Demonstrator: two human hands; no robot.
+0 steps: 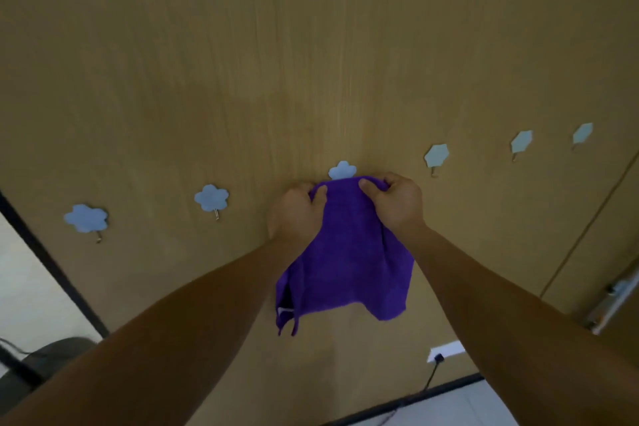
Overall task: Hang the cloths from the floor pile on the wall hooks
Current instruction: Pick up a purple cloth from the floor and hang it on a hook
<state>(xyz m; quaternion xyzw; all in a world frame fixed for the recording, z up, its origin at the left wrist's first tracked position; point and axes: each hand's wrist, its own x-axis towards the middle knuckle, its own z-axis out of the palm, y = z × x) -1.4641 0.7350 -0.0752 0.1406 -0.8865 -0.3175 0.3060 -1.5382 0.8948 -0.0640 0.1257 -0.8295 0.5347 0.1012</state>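
Gripping the purple cloth (pixel 349 252) by its top edge, both hands up against the wooden wall panel (pixel 276 62). Left hand (pixel 297 214) clenched on the upper left corner of the cloth, thumb hooked over the front, fingers tucked behind. Right hand (pixel 396 202) clamped on the upper right corner, thumb pressing the bunched fabric from the front. Top edge of the cloth stretched between the two hands, touching the underside of the middle flower-shaped hook (pixel 342 170) — metal prong of that hook hidden behind the fabric, so cannot tell whether the cloth is caught on it. Rest of the cloth dropping loose below the hands, flat against the panel, a small white tag (pixel 285 310) showing near its lower left corner.

To the left of the cloth, two more blue flower hooks: one nearer (pixel 211 199), one farther out and lower in the picture (pixel 86 218), both bare with prongs showing. To the right of the cloth, three pale hexagon-shaped hooks: nearest (pixel 436 156), next (pixel 521 141), farthest (pixel 582 133), all bare too. Below and right of the cloth, a white wall socket (pixel 446 349) with a dark plug and cable running down.
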